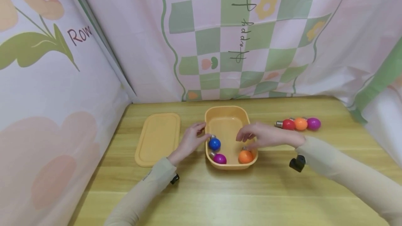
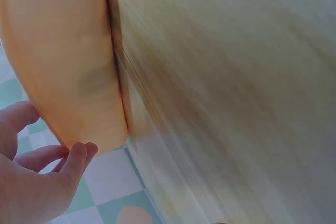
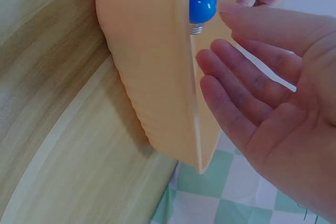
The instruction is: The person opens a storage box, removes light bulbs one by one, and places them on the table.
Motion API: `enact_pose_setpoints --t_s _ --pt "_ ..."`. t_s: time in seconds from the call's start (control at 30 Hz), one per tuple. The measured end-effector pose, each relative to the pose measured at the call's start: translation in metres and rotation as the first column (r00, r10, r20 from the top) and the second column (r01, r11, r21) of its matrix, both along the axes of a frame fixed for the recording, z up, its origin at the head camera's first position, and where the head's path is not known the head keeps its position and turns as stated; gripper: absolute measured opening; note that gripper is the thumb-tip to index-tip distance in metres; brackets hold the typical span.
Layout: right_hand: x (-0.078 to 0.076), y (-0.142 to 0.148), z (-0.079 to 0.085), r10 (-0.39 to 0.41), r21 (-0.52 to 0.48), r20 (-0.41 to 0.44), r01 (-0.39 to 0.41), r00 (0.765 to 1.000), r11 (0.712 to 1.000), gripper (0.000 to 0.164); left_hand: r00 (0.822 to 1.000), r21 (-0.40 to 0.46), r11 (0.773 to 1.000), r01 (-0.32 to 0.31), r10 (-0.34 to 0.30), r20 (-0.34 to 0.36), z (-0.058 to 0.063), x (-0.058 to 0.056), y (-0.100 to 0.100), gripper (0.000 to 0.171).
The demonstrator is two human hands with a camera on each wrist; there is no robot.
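A yellow-orange tub point(image 1: 230, 114) stands mid-table with a blue bulb point(image 1: 214, 144), a magenta bulb point(image 1: 219, 158) and an orange bulb point(image 1: 245, 156) inside. My left hand point(image 1: 193, 138) lies at the tub's left rim, its fingertips point(image 2: 79, 153) touching the tub's outer wall point(image 2: 63, 66). My right hand point(image 1: 260, 136) hovers over the tub's right side, just above the orange bulb. In the right wrist view its palm point(image 3: 273, 103) is open and empty beside the tub's wall point(image 3: 152, 77), with the blue bulb point(image 3: 202, 2) beyond.
The tub's flat lid point(image 1: 158, 138) lies on the wooden table point(image 1: 220, 198) to the left. A red bulb point(image 1: 288, 124), an orange bulb point(image 1: 300, 123) and a magenta bulb point(image 1: 313, 123) lie in a row at the right. Patterned cloth walls point(image 1: 94, 62) enclose three sides.
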State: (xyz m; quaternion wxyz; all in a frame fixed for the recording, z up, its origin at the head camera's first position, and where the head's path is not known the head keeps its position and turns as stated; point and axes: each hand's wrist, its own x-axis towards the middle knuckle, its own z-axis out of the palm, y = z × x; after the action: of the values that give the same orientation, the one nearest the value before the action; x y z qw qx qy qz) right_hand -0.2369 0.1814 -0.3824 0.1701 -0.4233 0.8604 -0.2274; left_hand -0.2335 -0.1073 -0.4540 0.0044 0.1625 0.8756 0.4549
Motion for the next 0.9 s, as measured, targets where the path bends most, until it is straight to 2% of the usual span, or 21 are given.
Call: enact_pose_setpoints --t_s 0.4,0.67,0.9 --pt "-0.004 -0.014 -0.002 0.122 0.091 0.058 -0.127 0.991 0.988 0.03 1.0 -0.002 1.0 0.001 -0.001 -0.008 -0.002 -0.001 -0.001 0.054" --pt "-0.007 -0.021 -0.004 0.11 0.209 0.16 -0.143 0.981 0.967 0.035 1.0 0.011 1.0 0.003 -0.003 0.0 0.0 0.0 0.0 0.054" --pt "-0.008 -0.023 -0.007 0.13 0.253 0.161 -0.169 0.978 0.953 0.038 1.0 0.005 1.0 -0.001 0.001 0.005 0.001 0.0 0.001 0.054"
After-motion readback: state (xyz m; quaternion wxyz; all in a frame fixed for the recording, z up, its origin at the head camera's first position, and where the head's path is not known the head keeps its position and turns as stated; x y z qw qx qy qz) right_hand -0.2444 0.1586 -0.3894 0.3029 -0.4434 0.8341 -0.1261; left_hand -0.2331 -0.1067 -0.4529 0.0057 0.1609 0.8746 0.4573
